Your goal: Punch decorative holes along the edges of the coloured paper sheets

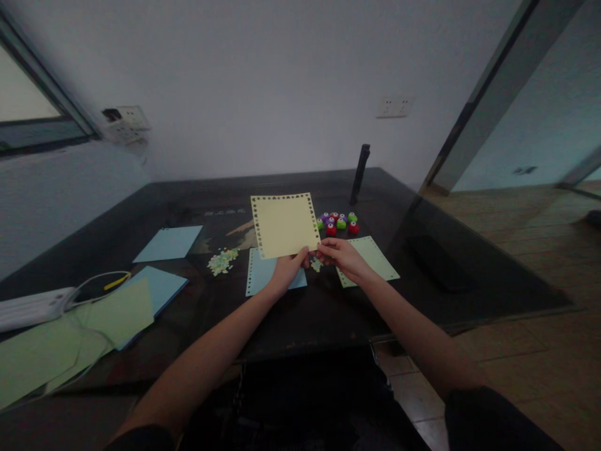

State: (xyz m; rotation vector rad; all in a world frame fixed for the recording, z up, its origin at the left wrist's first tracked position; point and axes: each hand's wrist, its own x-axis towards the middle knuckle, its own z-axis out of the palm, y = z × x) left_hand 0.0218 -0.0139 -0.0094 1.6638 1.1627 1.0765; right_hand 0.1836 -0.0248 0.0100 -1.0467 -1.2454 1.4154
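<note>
A square sheet of pale yellow paper (285,225) is held up above the table, small shapes punched along its top, left and right edges. My left hand (290,268) grips its bottom edge, thumb in front. At the lower right corner my right hand (342,255) pinches it between thumb and fingers. Beneath my left hand lies a blue punched sheet (256,279), partly covered. A pale green punched sheet (378,257) rests under and beside my right hand. Behind the held sheet's right side sit several small craft punches (341,223) in red, green and purple.
Paper cut-outs (222,262) lie in a pile left of the blue sheet, with a smaller pile (316,264) between my hands. Further left are another blue sheet (169,243), stacked green paper (113,310) and a white power strip (35,307) with a cable. A black upright object (360,175) stands at the back.
</note>
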